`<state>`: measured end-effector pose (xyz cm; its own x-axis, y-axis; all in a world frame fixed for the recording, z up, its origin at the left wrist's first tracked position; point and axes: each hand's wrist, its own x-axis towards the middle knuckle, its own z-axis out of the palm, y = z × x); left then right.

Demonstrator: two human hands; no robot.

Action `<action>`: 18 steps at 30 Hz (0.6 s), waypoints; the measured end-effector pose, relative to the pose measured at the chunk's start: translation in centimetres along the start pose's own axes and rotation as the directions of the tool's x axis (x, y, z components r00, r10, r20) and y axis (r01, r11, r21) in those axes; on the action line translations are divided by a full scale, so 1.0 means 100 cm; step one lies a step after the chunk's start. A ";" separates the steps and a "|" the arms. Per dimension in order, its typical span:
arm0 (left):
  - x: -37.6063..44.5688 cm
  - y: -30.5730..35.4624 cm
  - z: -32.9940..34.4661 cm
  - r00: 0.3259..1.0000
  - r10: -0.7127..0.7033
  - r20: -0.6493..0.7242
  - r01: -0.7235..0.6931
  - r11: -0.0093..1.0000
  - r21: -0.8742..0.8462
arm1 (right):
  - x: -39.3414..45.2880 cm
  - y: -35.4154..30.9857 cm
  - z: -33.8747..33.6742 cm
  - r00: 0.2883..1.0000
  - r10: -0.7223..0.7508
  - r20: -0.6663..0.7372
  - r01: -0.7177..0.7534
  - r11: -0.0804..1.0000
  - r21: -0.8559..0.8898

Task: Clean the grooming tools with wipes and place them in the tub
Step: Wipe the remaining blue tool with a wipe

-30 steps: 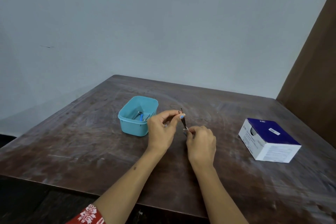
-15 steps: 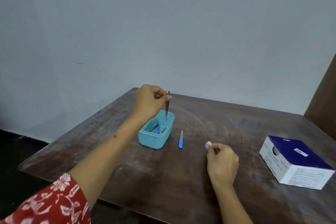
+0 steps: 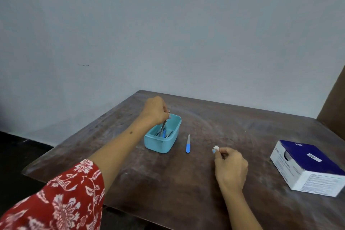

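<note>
A light blue tub [image 3: 159, 145] stands on the brown table [image 3: 186, 183] with several grooming tools lying inside. My left hand [image 3: 155, 111] hovers over the tub's far end and pinches a thin metal tool [image 3: 164, 124], whose lower tip reaches down into the tub. A nail file with a blue handle [image 3: 188, 144] lies on the table just right of the tub. My right hand [image 3: 230, 168] rests on the table further right and pinches a small white wipe [image 3: 215, 148] between its fingertips.
A white and dark blue box of wipes [image 3: 308, 167] sits at the table's right side. A brown panel [image 3: 334, 104] rises at the far right. A pale wall stands behind the table, and the table's near-left edge drops to a dark floor.
My left hand carried the thin metal tool from the table's middle over to the tub and lowered its tip inside. My right hand stayed on the table with the wipe.
</note>
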<state>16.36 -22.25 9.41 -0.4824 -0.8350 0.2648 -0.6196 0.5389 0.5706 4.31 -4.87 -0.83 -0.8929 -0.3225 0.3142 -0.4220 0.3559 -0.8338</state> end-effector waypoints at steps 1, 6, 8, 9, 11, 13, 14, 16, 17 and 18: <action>0.000 0.001 0.002 0.999 -0.011 0.044 0.009 0.998 0.054 | 0.000 0.000 0.000 1.000 -0.003 -0.001 0.003 1.000 -0.001; 0.002 0.006 0.015 0.984 -0.060 0.170 0.017 0.971 0.240 | -0.001 -0.001 -0.001 0.999 -0.041 -0.015 0.041 0.999 0.009; 0.003 0.006 0.020 0.979 -0.072 0.192 0.013 0.955 0.295 | 0.000 0.001 0.001 0.996 -0.084 -0.003 0.084 0.996 0.030; 0.003 0.006 0.022 0.978 -0.076 0.196 0.010 0.949 0.316 | 0.001 0.001 0.001 0.993 -0.115 0.002 0.115 0.992 0.043; 0.002 0.006 0.027 0.977 -0.073 0.201 -0.002 0.937 0.348 | 0.001 0.000 0.000 0.989 -0.150 0.015 0.148 0.985 0.084; 0.002 0.005 0.029 0.976 -0.064 0.209 -0.018 0.929 0.371 | 0.002 -0.002 -0.001 0.993 -0.108 0.048 0.097 0.978 0.186; 0.002 0.005 0.029 0.976 -0.059 0.211 -0.027 0.924 0.382 | 0.002 -0.003 -0.001 0.996 -0.057 0.076 0.035 0.966 0.258; -0.001 0.006 0.029 0.978 -0.045 0.203 -0.042 0.914 0.403 | 0.003 -0.003 0.002 0.989 0.051 0.139 -0.103 0.909 0.403; -0.003 0.007 0.027 0.982 -0.034 0.188 -0.047 0.909 0.414 | 0.004 -0.003 0.003 0.983 0.088 0.159 -0.151 0.882 0.447; -0.005 0.008 0.025 0.987 -0.012 0.158 -0.056 0.906 0.420 | 0.005 -0.003 0.004 0.979 0.112 0.170 -0.181 0.860 0.476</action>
<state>14.55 -21.07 7.79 -0.5662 -0.8137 0.1318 -0.7945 0.5813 0.1755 4.05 -5.46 -0.62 -0.8945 -0.4255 0.1373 -0.1267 -0.0533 -0.9905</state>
